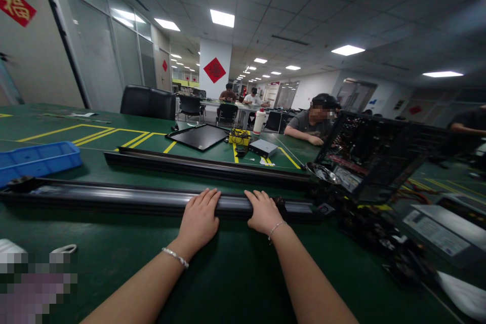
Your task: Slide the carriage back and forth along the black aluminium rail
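Note:
A long black linear rail (125, 197) with a shiny grey strip along its top lies across the green table in front of me. My left hand (199, 220) is laid over its middle, fingers reaching to the far edge and thumb at the near side. A short gap to the right, my right hand (265, 214) grips the same rail in a similar way. The fingertips' undersides are hidden. Behind it, roughly parallel, lies a second long black rail (212, 165), which neither hand touches.
At the left sits a blue plastic tray (41, 159). An open computer case (375, 157) and a metal power supply (436, 233) stand right. Farther back are a black flat panel (199, 136), a grey box (264, 148), a white bottle (258, 121) and a seated person (313, 121).

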Available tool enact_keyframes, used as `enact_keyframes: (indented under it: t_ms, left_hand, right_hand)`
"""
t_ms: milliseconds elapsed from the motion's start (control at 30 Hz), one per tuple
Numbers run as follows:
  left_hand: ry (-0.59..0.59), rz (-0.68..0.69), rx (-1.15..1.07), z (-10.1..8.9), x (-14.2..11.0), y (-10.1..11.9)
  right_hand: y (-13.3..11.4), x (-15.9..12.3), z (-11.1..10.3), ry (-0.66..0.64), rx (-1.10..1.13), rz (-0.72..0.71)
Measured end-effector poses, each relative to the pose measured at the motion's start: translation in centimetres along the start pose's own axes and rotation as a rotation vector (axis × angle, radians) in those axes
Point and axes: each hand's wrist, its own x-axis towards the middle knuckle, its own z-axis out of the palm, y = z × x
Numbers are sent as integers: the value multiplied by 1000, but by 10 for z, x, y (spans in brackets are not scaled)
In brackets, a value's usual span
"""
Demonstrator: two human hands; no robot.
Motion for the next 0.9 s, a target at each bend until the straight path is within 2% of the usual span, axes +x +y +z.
enact_keyframes:
  t_ms: [733,900]
  left_hand:
    - [4,-1,-9,-1,0,0]
    - [-2,-3,-10,-1,0,1]
  right_hand:
    - [6,2,-4,-49,12,24]
    - [13,2,-7,-52,-4,93]
